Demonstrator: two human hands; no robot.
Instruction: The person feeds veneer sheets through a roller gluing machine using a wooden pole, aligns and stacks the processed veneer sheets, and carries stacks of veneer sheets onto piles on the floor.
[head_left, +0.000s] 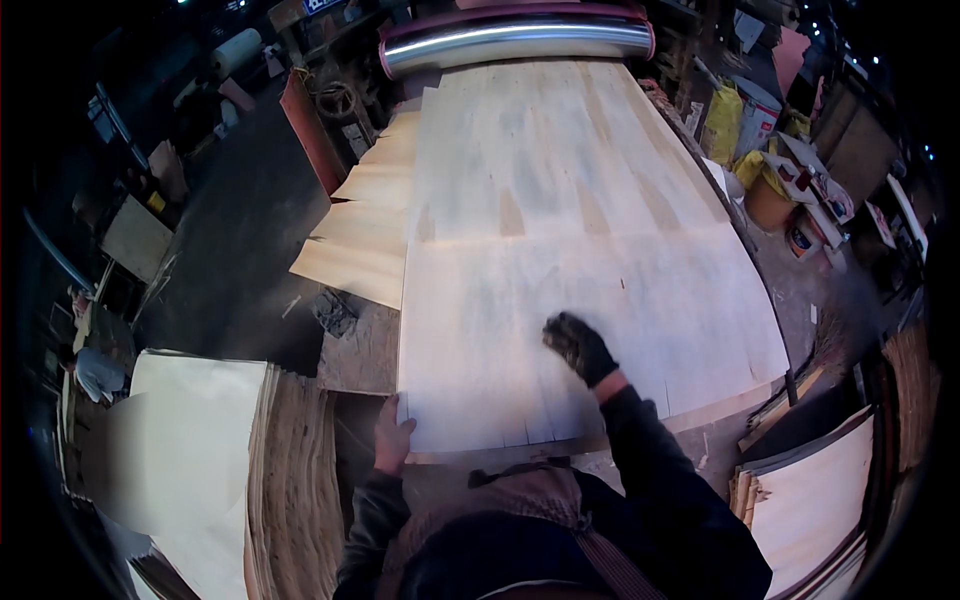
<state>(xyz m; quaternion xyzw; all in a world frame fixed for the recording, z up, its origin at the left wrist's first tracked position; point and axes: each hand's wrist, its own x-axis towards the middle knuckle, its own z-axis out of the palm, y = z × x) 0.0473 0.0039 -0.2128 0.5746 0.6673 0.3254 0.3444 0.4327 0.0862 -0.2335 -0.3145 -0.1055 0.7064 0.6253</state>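
A tall brown-edged veneer stack (295, 490) is standing left. Our bare left hand (392, 438) is touching the near-left corner of the broad whitish wood sheet (480, 345) lying before us, thumb apart, grip unclear; our black-gloved right hand (580, 347) is extending over its middle, fingers bunched, any hold unclear. We are apparently smoothing, next needing even pressure.

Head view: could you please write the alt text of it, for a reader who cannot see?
A person's dark-gloved right grip is over a broad, pale, wood-grained sheet, while the bare left grip is at its near left corner. A shiny silver cylinder spans the far end, with a left stack and a right stack of sheets nearby.
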